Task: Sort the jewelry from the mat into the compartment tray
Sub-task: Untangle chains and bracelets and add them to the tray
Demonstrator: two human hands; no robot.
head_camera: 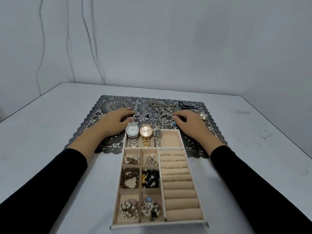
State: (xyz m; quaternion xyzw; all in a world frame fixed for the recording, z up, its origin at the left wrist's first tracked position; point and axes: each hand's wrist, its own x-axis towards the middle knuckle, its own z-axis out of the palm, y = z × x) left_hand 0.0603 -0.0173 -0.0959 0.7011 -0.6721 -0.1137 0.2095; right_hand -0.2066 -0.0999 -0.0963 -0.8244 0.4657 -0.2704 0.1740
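Likely the tangled chains [162, 107] on the mat [109, 105], just at the fingers of the right hand [187, 121], would lift as one clump and snag (the links look interlocked). Fingers of the left hand [120, 118] curl at a small pendant [135, 114]; whether either hand actually pinches anything, I cannot tell. The watches [132, 130] in the tray [158, 226] stand close behind both thumbs.

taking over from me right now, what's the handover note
Left hand: on the mat, fingertips at a small piece; grip unclear.
Right hand: fingertips at the chain pile; grip unclear.
Done: three watches, bracelets and rings sit in the tray.
Left: chain pile, black cord, a watch near the mat's right edge, all on the mat.
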